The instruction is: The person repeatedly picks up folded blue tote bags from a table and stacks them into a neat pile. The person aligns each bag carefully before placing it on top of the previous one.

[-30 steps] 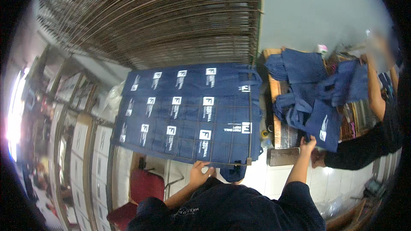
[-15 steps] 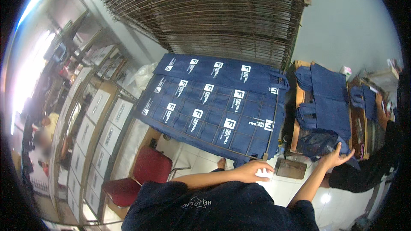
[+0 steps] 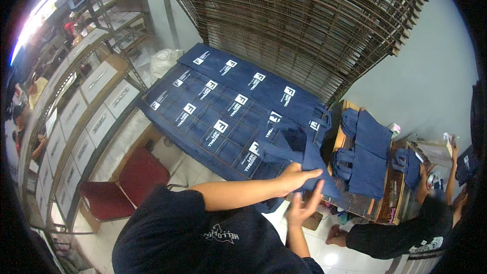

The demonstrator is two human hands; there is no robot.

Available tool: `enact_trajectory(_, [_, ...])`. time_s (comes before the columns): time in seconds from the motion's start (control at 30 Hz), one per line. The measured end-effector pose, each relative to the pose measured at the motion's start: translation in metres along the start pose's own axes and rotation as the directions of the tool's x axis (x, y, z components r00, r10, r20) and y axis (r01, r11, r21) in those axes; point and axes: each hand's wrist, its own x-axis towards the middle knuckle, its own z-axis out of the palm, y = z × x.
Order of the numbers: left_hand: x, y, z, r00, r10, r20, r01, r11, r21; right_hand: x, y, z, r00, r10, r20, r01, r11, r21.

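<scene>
Navy cloth bag [image 3: 299, 147] is held at the near right corner of the printed navy bag spread [image 3: 223, 111], partly lifted above it. Left hand [image 3: 297, 176] is closed on the bag's lower edge, fingers flat over the cloth. Right hand [image 3: 303, 205] is seen just below, fingers spread and nothing clasped. Stacked navy bags [image 3: 368, 155] lie on a wooden bench [image 3: 385, 198] to the right; a red chair [image 3: 127, 185] stands lower left.

The left hand [image 3: 299, 176], flat on the table edge a moment ago, now grips a navy bag [image 3: 294, 149] lifted off the rows, and the right hand [image 3: 303, 207] comes in under it.
</scene>
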Motion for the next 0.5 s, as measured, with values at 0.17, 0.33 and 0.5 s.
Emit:
enact_trajectory(0.17, [-0.058,0.046,-0.069,0.938,0.308,-0.16,-0.325,0.942,-0.089,-0.057,0.04,0.06,0.937,-0.17,0.305,0.139,0.983,0.118])
enact_trajectory(0.33, [-0.133,0.087,-0.206,0.962,0.165,-0.217,-0.233,0.911,-0.34,-0.076,0.072,0.12,0.306,0.588,0.749,-0.747,-0.339,0.572])
enact_trajectory(0.5, [-0.19,0.091,-0.346,0.915,0.037,-0.401,-0.207,0.898,-0.388,-0.018,0.03,0.186,0.365,0.635,0.681,-0.764,-0.214,0.609])
